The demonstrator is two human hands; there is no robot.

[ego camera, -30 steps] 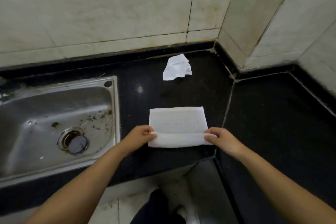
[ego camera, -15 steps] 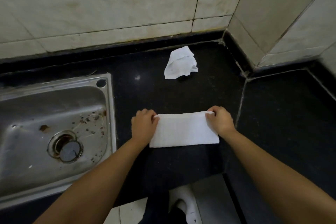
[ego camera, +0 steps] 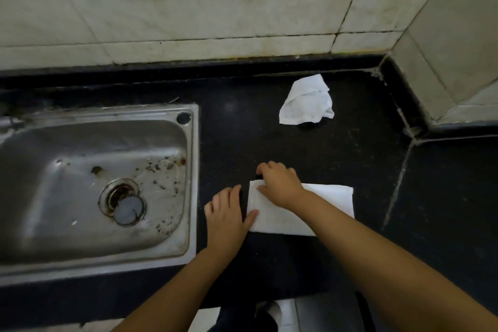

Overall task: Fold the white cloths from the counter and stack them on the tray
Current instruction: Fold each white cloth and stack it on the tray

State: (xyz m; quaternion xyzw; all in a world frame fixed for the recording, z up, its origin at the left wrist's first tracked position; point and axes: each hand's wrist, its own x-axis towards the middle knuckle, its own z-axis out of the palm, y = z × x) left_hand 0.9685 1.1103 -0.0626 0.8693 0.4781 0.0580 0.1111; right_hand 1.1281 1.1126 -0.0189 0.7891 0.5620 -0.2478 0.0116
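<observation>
A white rectangular folded cloth [ego camera: 331, 205] is kept flat on the black stone worktop [ego camera: 269, 143], apparently for creasing. Its left end is pressed by the right hand [ego camera: 280, 183], crossed over, fingers curled; no pinching grip is evident. The left hand [ego camera: 226, 213] rests flat, thumb touching the edge. A crumpled white cloth [ego camera: 305, 101] lies well apart.

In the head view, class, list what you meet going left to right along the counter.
sink → left hand → right hand → folded white cloth; the crumpled white cloth overlaps these sideways, farther back, so it is left out.
</observation>
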